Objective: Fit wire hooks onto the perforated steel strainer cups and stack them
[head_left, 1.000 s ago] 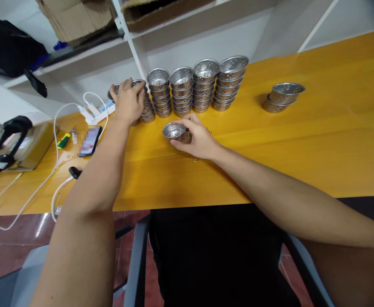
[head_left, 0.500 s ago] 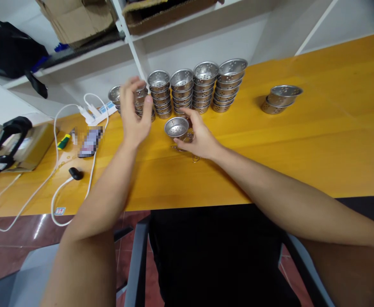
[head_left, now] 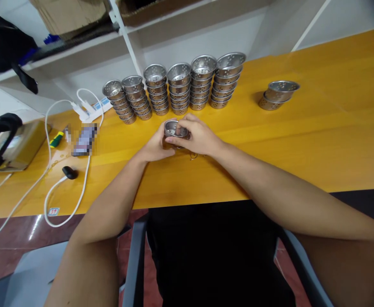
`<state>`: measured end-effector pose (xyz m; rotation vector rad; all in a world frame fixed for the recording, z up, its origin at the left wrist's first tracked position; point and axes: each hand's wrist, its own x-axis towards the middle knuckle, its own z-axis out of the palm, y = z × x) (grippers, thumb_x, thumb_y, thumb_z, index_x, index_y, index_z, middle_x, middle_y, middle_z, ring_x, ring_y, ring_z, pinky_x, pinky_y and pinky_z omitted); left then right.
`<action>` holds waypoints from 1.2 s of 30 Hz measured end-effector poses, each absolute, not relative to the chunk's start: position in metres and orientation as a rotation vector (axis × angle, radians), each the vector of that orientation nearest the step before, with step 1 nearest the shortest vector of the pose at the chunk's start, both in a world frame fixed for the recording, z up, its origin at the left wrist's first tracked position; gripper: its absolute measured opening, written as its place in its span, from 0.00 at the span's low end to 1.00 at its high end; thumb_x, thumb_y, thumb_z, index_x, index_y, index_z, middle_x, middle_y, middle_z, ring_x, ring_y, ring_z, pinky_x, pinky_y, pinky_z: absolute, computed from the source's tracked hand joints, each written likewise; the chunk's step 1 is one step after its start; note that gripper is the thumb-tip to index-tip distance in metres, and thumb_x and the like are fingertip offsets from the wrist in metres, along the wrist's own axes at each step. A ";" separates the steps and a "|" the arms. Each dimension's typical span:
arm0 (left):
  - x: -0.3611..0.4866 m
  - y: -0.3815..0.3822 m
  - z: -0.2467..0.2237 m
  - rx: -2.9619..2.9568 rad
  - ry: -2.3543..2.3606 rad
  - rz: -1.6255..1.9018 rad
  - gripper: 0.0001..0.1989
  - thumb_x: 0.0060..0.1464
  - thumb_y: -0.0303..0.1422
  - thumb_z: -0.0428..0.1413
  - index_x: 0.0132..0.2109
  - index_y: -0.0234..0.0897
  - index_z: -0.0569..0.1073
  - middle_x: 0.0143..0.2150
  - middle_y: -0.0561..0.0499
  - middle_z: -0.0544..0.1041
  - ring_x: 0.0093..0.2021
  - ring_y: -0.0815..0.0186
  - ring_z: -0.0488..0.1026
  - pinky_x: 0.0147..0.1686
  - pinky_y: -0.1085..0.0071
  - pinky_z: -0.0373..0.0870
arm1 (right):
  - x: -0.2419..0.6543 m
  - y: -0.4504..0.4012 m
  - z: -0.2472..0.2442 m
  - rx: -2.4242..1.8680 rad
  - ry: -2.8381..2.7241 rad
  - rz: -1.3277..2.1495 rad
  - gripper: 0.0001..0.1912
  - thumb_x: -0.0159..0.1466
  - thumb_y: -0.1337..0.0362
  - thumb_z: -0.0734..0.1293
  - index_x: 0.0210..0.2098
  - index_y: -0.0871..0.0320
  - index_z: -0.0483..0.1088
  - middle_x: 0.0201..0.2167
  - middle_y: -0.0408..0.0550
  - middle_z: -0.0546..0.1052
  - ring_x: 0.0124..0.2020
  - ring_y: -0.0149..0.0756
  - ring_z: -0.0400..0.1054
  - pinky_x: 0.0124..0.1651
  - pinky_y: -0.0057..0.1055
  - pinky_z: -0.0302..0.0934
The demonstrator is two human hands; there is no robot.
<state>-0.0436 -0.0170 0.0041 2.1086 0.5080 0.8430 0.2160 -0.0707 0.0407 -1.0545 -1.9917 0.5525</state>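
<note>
A small perforated metal cup [head_left: 173,128] is between my two hands, over the middle of the table. My left hand [head_left: 159,146] wraps round its left side, with the thumb below the cup. My right hand [head_left: 197,135] grips its right side, fingertips at the rim and partly over the opening. Thin wire pieces [head_left: 193,156] lie on the table just below my right hand, partly covered by it. Behind the hands stands a row of several stacks of perforated metal cups [head_left: 179,85].
Two stacked cups [head_left: 278,94] stand at the right of the wooden table [head_left: 334,140]. On the left are a phone [head_left: 85,140], a power strip [head_left: 99,110], white cables, a black mouse-like object [head_left: 69,172] and a green-yellow tool [head_left: 56,139]. White shelving rises behind.
My left hand has come down and right from near the left stacks and taken hold of the cup's left side. My right hand's fingers have moved over the rim. The view has shifted slightly.
</note>
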 end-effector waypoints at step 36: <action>-0.045 -0.023 0.031 2.118 0.669 0.871 0.39 0.46 0.34 0.73 0.67 0.39 0.78 0.60 0.43 0.88 0.56 0.52 0.87 0.58 0.57 0.87 | 0.236 -0.055 0.056 -0.671 -2.185 0.817 0.44 0.80 0.17 0.70 0.33 0.52 0.69 0.37 0.47 0.68 0.43 0.44 0.66 0.49 0.41 0.64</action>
